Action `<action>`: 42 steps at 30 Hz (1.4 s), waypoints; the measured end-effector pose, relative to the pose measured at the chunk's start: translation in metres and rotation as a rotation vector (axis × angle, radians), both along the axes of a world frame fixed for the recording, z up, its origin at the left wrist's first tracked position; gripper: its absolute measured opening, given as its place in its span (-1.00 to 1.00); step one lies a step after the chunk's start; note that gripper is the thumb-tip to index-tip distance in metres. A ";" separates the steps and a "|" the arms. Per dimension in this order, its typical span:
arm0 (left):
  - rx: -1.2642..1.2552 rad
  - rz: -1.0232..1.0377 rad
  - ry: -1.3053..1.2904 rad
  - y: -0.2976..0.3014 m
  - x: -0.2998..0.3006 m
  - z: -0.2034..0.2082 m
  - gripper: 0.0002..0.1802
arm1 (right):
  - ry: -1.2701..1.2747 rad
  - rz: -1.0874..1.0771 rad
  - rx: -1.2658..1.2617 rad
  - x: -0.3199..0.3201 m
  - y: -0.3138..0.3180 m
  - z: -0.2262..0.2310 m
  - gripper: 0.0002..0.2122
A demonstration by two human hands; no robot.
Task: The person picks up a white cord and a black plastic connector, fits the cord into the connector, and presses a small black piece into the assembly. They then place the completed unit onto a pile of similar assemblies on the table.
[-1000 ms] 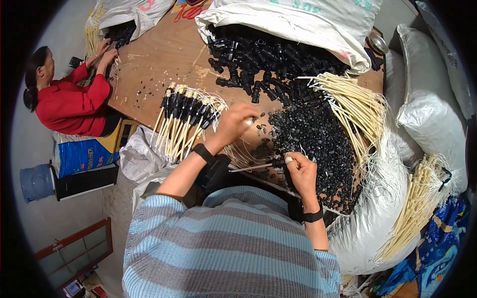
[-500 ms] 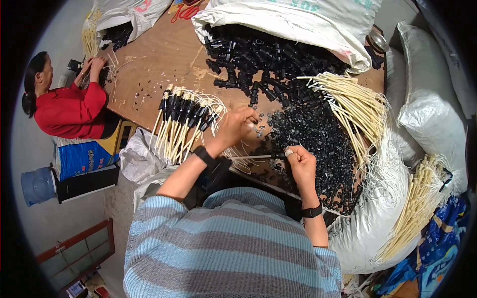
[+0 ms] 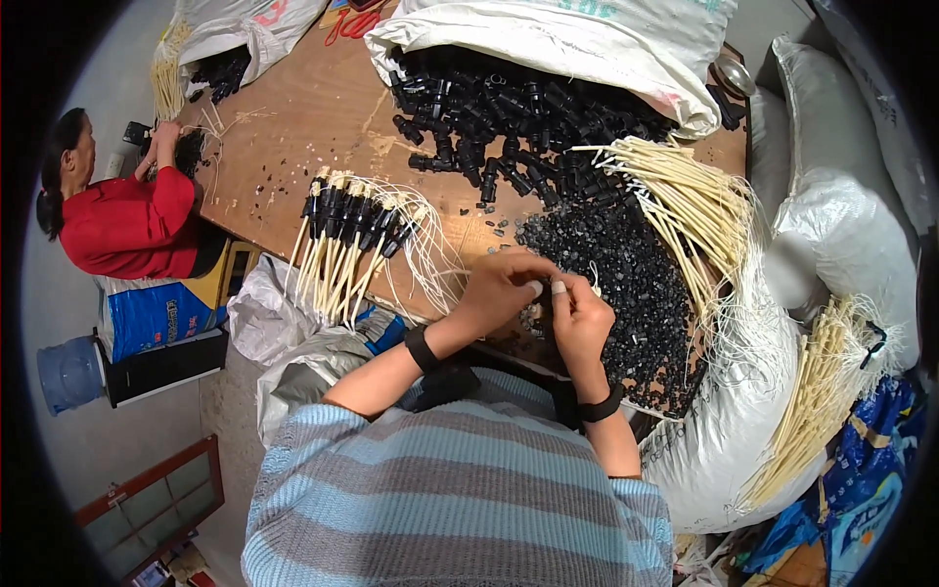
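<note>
My left hand (image 3: 504,291) and my right hand (image 3: 584,321) meet over the near edge of the table, thumbs and fingertips pinched close together. Whatever lies between the fingertips is too small or hidden to name. A thin white cord end curls up just behind my right fingers. Beneath and beyond my right hand spreads a heap of small black and clear-grey pieces (image 3: 636,284). Left of my left hand lies a row of cream sticks with black fittings (image 3: 347,220) on them, their white cords trailing toward my wrist.
Black pipe-like fittings (image 3: 528,127) spill from a white woven sack (image 3: 577,44) at the back. A bundle of cream sticks with white cords (image 3: 680,191) lies right of the heap. Full sacks (image 3: 841,176) stand at the right. A person in red (image 3: 132,225) works at the far left.
My left hand has come right and down from the scattered small pieces to meet my right hand. The thin stick with a black end in my right hand no longer shows plainly.
</note>
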State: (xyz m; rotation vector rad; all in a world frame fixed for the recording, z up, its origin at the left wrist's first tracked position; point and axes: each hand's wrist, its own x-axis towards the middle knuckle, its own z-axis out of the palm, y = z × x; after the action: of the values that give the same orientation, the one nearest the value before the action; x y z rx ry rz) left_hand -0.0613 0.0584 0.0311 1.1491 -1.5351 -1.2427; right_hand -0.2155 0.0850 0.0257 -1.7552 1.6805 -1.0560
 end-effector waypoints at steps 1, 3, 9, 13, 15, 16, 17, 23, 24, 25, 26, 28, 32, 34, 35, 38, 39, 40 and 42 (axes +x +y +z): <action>0.000 0.000 0.002 0.000 -0.001 0.004 -0.61 | 0.035 0.016 -0.113 0.001 0.000 0.000 -0.93; 0.307 0.054 0.033 -0.001 -0.004 0.014 -0.66 | 0.118 0.024 -0.182 0.003 0.001 -0.001 -0.93; 0.176 0.097 0.106 0.002 -0.002 -0.005 -0.80 | 0.214 0.054 -0.239 0.008 0.006 0.009 -0.90; 0.092 0.090 0.075 0.000 0.000 -0.004 -0.83 | 0.062 0.053 -0.186 0.009 0.007 0.010 -0.86; 0.102 0.088 0.066 -0.001 0.000 0.002 -0.85 | 0.027 0.057 -0.190 0.008 0.008 0.012 -0.86; 0.103 0.088 0.065 -0.001 0.001 0.005 -0.85 | -0.002 0.058 -0.146 0.008 0.008 0.013 -0.86; 0.046 0.089 -0.006 -0.001 0.001 0.007 -0.85 | -0.031 0.059 -0.102 0.007 0.009 0.014 -0.86; -0.312 0.077 -0.233 -0.008 0.003 0.014 -0.76 | -0.693 0.082 0.239 -0.004 0.010 0.015 -0.84; -0.530 0.043 -0.276 -0.010 0.001 0.018 -0.71 | -1.028 0.060 0.319 -0.007 0.009 0.020 -0.85; -0.529 0.043 -0.275 -0.008 0.002 0.018 -0.71 | -1.197 0.123 0.376 -0.015 0.007 0.020 -0.85; -0.382 -0.107 -0.367 -0.004 0.005 0.017 -0.67 | -1.365 0.188 0.434 -0.022 0.004 0.022 -0.84; -0.231 -0.254 -0.456 -0.002 0.012 0.015 -0.64 | -1.086 0.154 0.415 -0.021 0.005 0.028 -0.82; -0.182 -0.215 -0.437 -0.005 0.022 0.007 -0.61 | 0.259 0.428 -0.228 -0.027 0.003 0.027 -0.72; -0.202 -0.222 -0.481 -0.004 0.024 0.007 -0.62 | 0.333 0.443 -0.165 -0.025 0.006 0.030 -0.75; -0.238 -0.211 -0.477 -0.002 0.021 0.007 -0.63 | 0.206 0.375 -0.112 -0.022 0.005 0.029 -0.80; -0.269 -0.297 -0.621 0.007 0.015 0.016 -0.65 | -0.175 0.183 0.311 -0.014 0.000 0.033 -0.90; -0.339 -0.296 -0.744 0.011 0.016 0.015 -0.64 | -0.216 0.207 0.417 -0.013 -0.005 0.030 -0.90; -0.412 -0.299 -0.868 0.013 0.019 0.014 -0.63 | -0.255 0.226 0.522 -0.012 -0.008 0.027 -0.89; -0.483 -0.256 -0.858 0.017 0.027 0.012 -0.63 | -0.273 0.259 0.476 -0.007 -0.009 0.022 -0.88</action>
State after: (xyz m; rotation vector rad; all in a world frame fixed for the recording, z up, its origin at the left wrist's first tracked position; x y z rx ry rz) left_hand -0.0342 0.0752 0.0434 1.2363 -2.5039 -0.4404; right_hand -0.2224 0.0759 0.0479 -1.4000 1.3527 -0.6722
